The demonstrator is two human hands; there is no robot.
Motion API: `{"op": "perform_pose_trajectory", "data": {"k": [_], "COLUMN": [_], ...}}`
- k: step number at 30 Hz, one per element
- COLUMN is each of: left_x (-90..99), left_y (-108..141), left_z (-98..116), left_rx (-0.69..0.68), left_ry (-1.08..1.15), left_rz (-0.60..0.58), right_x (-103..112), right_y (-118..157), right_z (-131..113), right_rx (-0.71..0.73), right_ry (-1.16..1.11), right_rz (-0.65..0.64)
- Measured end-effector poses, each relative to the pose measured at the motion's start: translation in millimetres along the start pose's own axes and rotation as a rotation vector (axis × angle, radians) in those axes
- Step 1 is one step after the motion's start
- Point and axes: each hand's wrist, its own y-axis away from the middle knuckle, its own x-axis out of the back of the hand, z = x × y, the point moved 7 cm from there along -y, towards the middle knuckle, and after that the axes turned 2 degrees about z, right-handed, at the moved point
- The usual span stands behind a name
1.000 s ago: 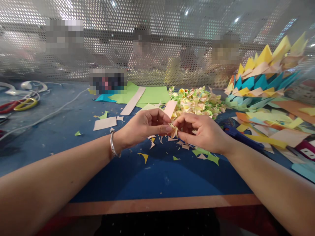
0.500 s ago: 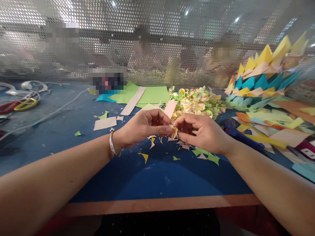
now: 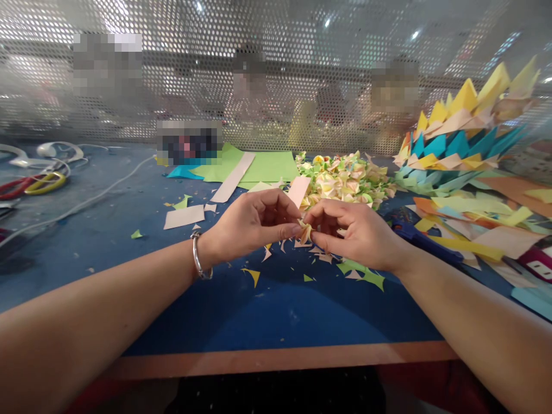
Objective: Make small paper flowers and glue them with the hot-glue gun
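A small cream-yellow folded paper piece is pinched between both hands above the blue table. My left hand, with a silver bracelet at the wrist, grips its left side between thumb and fingertips. Thumb and index finger of my right hand close on its right side. Just behind the hands lies a heap of small folded paper pieces in cream, green and yellow. Paper scraps, among them a yellow one and a green one, are scattered below the hands.
Green sheets and pale strips lie behind and left. Scissors and a white cable are at far left. On the right are a layered paper model, a blue tool and coloured strips. A perforated screen stands behind.
My left hand and wrist have shifted very slightly, and the folded piece is turned a little between the fingers. My right hand stays nearly still.
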Motion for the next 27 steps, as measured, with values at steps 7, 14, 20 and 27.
{"op": "perform_pose_trajectory", "data": {"k": [7,14,20,27], "left_x": [-3.8,-5.2,-5.0,-7.4], "left_y": [7.6,10.9,11.2,12.7], "left_z": [13.6,16.3,16.6,24.5], "left_rx": [-0.112,-0.183,-0.219,-0.228], "left_ry": [-0.243,-0.372,-0.486,-0.590], "left_rz": [0.003,0.059,0.069,0.073], "right_x": [1.3,1.2,1.6,2.0], "right_y": [-0.9,-0.8,-0.9,-1.3], "right_z": [-0.8,1.2,-1.6,-1.6], "right_rx": [0.007,-0.004,0.029,0.050], "right_ry": [0.065,0.099,0.118,0.134], "right_rz": [0.013,0.015,0.017,0.018]}}
